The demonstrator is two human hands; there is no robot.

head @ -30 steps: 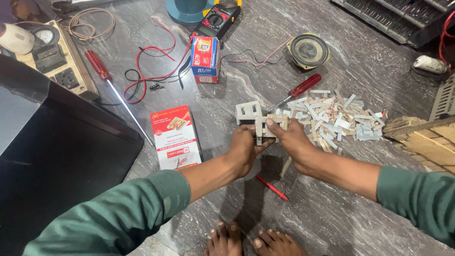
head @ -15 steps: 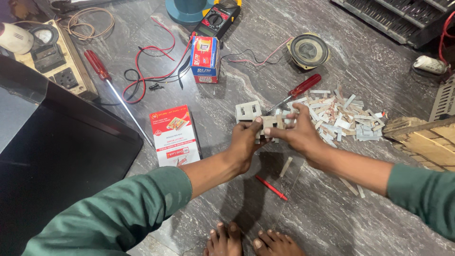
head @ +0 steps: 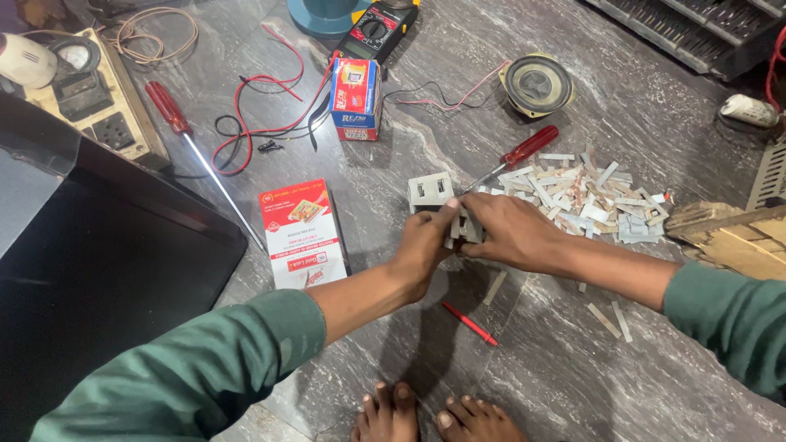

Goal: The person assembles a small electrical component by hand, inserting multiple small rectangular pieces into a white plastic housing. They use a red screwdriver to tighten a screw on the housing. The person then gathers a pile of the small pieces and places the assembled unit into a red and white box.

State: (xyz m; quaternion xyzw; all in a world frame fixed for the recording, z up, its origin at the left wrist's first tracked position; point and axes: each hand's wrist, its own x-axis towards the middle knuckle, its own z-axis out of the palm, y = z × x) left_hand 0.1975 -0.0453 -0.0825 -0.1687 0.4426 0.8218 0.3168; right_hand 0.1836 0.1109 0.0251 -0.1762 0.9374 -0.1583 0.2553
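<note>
Head view: left hand [head: 426,245] and right hand [head: 512,233] both hold a tight grip on the grey laminated block [head: 446,209], braced against the floor [head: 573,360] beside the strip pile [head: 594,192], apparently for steadiness.

Two red-handled screwdrivers, a long one [head: 196,151] and a short one [head: 514,157], lay on the floor [head: 639,106] before me. I counted two printed cartons: one flat and red [head: 303,233], one upright in red and blue [head: 354,98]. There was one round speaker [head: 536,83], one multimeter [head: 377,29], one thin red probe [head: 469,322], and one heap of pale metal strips [head: 585,192], too many to count.
</note>
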